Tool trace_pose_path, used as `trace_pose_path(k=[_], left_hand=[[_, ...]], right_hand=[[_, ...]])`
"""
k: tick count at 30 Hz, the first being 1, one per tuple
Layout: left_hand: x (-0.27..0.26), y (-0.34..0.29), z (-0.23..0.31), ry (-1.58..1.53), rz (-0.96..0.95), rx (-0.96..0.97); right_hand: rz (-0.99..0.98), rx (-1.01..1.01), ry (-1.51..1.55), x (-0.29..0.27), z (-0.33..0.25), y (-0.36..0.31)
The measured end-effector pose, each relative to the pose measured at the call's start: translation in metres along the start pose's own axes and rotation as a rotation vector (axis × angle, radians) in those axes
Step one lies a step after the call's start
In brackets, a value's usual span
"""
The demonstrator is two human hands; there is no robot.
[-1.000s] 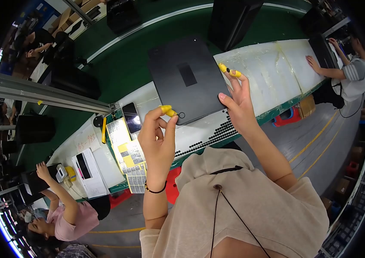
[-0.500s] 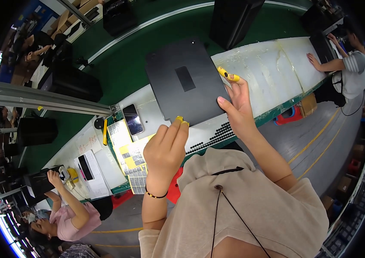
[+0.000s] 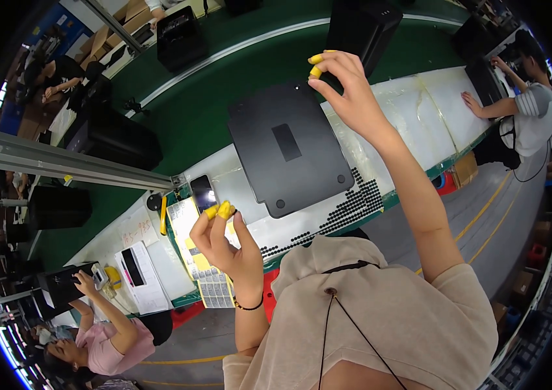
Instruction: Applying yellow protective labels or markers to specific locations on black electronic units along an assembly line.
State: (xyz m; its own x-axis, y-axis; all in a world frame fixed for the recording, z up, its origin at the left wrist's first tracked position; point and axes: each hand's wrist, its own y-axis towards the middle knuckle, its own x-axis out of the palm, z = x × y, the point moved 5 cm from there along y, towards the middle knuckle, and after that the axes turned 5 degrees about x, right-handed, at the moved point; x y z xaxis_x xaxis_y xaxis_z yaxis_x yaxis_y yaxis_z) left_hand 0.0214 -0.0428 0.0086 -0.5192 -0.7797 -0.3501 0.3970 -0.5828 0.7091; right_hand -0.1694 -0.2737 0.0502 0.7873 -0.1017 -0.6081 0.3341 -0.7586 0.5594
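Observation:
A dark grey, flat panel lies on the white bench, with two round black pads at its near corners and a darker rectangle in its middle. My left hand, its fingertips in yellow finger cots, is left of the panel's near corner. It pinches a small round black pad between finger and thumb. My right hand, also with yellow finger cots, is raised by the panel's far right corner. Its thumb and fingertip are pinched together; what is between them, if anything, cannot be made out.
Rows of small black pads lie along the bench's near edge. A phone and yellow label sheets are on the left. Co-workers sit on both sides, and black boxy units stand on the green surface beyond.
Both hands have left the panel: the right rose toward its far corner, the left drew back leftward. The near-corner black pads now show. The view has shifted slightly.

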Motion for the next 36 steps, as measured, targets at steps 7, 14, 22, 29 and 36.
trace_pose_path(k=[7, 14, 22, 29, 36], left_hand=[[0.000, -0.005, -0.020, -0.296, 0.048, -0.188], [0.012, 0.000, -0.047, -0.434, 0.139, -0.437], [0.040, 0.054, -0.067, -0.475, 0.166, -0.421], [0.085, 0.112, -0.062, -0.636, -0.028, -0.210], [0.107, 0.127, -0.059, -0.408, -0.122, -0.090]], right_hand=[[-0.143, -0.073, -0.261, 0.017, -0.007, 0.014], [-0.185, -0.101, -0.239, 0.018, -0.014, 0.003], [-0.173, -0.036, -0.206, 0.014, -0.015, -0.013], [-0.226, 0.193, -0.051, 0.014, -0.010, -0.029], [-0.235, 0.246, 0.024, 0.016, -0.008, -0.031]])
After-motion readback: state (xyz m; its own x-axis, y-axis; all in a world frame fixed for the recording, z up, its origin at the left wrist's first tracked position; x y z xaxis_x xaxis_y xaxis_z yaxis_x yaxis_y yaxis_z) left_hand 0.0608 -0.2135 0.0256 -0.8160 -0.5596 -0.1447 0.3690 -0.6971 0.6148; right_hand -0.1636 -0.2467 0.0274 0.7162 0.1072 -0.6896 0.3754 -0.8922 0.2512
